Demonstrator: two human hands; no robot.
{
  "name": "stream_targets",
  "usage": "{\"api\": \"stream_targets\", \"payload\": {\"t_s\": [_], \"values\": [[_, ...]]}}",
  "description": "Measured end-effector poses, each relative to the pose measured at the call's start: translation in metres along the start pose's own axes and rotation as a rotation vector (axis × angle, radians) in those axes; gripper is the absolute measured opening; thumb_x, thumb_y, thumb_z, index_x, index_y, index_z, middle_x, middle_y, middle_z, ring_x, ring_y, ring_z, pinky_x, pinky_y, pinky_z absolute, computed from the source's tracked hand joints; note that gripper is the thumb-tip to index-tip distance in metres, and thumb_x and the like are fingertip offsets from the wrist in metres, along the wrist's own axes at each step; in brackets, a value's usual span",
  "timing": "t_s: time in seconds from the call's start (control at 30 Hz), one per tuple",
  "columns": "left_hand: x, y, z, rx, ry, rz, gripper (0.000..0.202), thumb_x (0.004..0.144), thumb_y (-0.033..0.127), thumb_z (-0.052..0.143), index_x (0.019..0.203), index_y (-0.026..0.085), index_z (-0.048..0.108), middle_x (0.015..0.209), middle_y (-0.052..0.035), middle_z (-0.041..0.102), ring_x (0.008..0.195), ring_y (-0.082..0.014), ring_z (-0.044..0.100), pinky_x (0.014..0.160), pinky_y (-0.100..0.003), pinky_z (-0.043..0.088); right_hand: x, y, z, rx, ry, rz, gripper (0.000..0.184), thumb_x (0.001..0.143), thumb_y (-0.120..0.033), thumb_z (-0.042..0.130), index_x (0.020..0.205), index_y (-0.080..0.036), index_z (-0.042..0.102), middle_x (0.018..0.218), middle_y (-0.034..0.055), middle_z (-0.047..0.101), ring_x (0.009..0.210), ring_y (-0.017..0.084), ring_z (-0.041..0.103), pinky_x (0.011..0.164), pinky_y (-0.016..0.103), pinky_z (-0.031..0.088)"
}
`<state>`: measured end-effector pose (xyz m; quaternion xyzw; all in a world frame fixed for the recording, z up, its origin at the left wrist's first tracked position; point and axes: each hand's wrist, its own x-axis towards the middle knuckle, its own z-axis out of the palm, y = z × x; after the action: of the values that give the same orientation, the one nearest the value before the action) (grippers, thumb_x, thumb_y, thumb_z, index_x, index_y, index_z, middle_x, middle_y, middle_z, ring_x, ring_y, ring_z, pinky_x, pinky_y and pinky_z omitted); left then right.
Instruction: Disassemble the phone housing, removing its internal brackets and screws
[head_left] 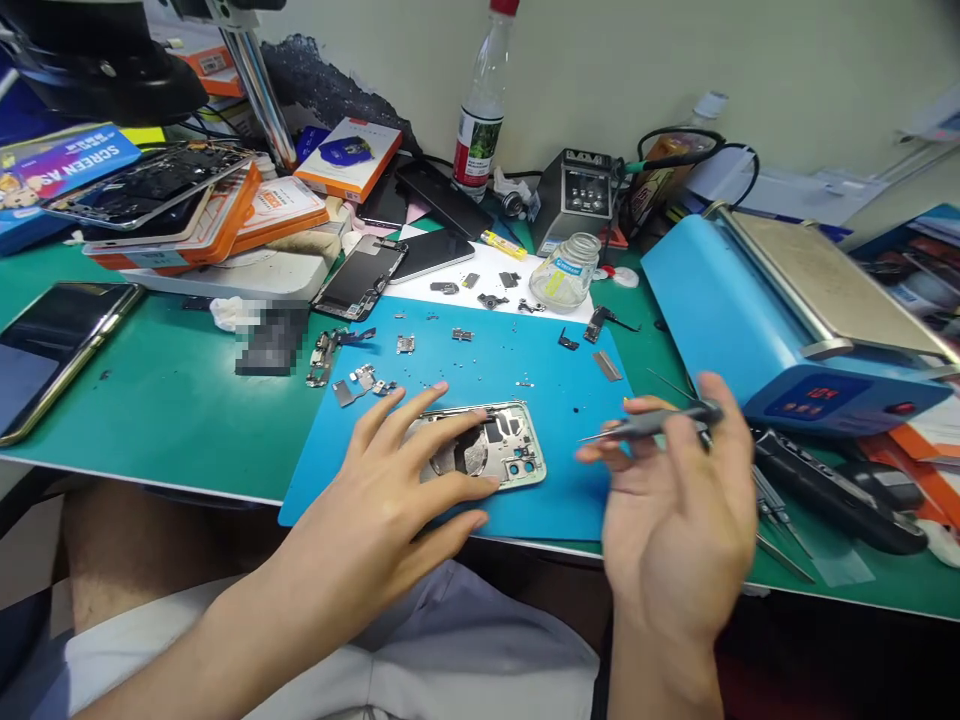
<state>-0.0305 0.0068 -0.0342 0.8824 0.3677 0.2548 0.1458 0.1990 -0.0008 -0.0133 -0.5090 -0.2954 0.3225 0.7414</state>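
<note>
A bare phone housing [525,440] with a pale green rim lies on the blue mat [330,470], its inside facing up. My left hand [390,500] rests over its left part with the fingers spread, two of them touching the housing near its edges. That hand hides the housing's left end. To the right of the housing, my right hand [675,500] is closed around a grey screwdriver [652,424], raised off the mat with its thin tip pointing left. Several tiny screws and small metal parts [406,344] lie on the mat beyond the housing.
A glass jar [562,275] stands behind the mat. To the right are a blue heating plate machine [735,310] and a black-handled tool [840,490]. Phone screens [361,275], stacked boxes [217,220] and a bottle [478,130] occupy the back and left. A dark phone [60,350] lies far left.
</note>
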Motion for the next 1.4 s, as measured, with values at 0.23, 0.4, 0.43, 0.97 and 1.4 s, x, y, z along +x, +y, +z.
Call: {"api": "stream_targets", "payload": {"t_s": [0.23, 0.4, 0.43, 0.97, 1.4], "values": [[0.0, -0.004, -0.006, 0.046, -0.076, -0.05, 0.04, 0.113, 0.026, 0.054, 0.137, 0.052, 0.074, 0.175, -0.0066, 0.043, 0.168, -0.0388, 0.034, 0.127, -0.079, 0.032, 0.014, -0.004, -0.03, -0.036, 0.138, -0.06, 0.056, 0.093, -0.027, 0.077, 0.146, -0.023, 0.06, 0.1, 0.0026, 0.074, 0.069, 0.016, 0.07, 0.059, 0.031, 0.063], [-0.002, -0.007, -0.003, 0.063, -0.011, -0.036, 0.055, 0.105, 0.013, 0.053, 0.133, 0.055, 0.076, 0.166, -0.0066, 0.051, 0.153, -0.0384, 0.052, 0.121, -0.08, 0.036, 0.01, -0.003, -0.031, 0.007, 0.179, -0.089, 0.054, 0.094, -0.025, 0.072, 0.146, -0.023, 0.061, 0.096, 0.0023, 0.073, 0.064, 0.015, 0.067, 0.052, 0.029, 0.059], [-0.003, -0.006, -0.001, 0.063, 0.001, -0.025, 0.058, 0.102, 0.01, 0.054, 0.133, 0.054, 0.076, 0.166, -0.0064, 0.05, 0.152, -0.0384, 0.053, 0.121, -0.078, 0.037, 0.01, -0.003, -0.031, 0.012, 0.19, -0.095, 0.054, 0.093, -0.025, 0.072, 0.147, -0.023, 0.061, 0.095, 0.0023, 0.073, 0.063, 0.015, 0.066, 0.051, 0.028, 0.058], [-0.024, 0.017, 0.002, 0.311, 0.133, 0.194, 0.042, 0.118, 0.022, 0.046, 0.154, 0.026, 0.067, 0.184, -0.0039, 0.033, 0.17, -0.0202, 0.03, 0.143, -0.043, 0.015, 0.0, 0.003, -0.03, -0.076, 0.147, -0.291, 0.053, 0.096, -0.027, 0.075, 0.143, -0.029, 0.052, 0.092, -0.0005, 0.072, 0.059, 0.018, 0.064, 0.036, 0.029, 0.056], [-0.023, 0.005, -0.005, 0.34, 0.084, 0.248, 0.048, 0.114, 0.015, 0.051, 0.159, 0.027, 0.062, 0.187, -0.0077, 0.024, 0.174, -0.0231, 0.021, 0.145, -0.046, 0.009, -0.04, 0.018, -0.002, -0.355, -0.023, -0.671, 0.078, 0.088, -0.008, 0.074, 0.153, -0.048, 0.06, 0.11, -0.0004, 0.07, 0.073, 0.015, 0.07, 0.057, 0.031, 0.068]]}}
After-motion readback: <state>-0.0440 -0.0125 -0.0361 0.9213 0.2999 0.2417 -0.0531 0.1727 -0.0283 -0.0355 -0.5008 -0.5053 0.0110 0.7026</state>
